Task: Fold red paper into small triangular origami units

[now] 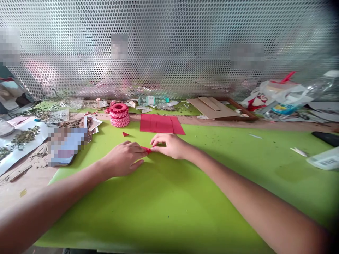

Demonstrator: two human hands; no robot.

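Pinching the red paper [146, 150] between your left hand [123, 158] and right hand [169, 145], fingertips pressed together, you hold it over the green mat [238, 169], apparently to keep its fold tight.

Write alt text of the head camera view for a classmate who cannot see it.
A left hand and a right hand pinch a small piece of red paper on a green cutting mat. Behind them sit a stack of pink folded paper rings and a red paper sheet, before a perforated metal screen.
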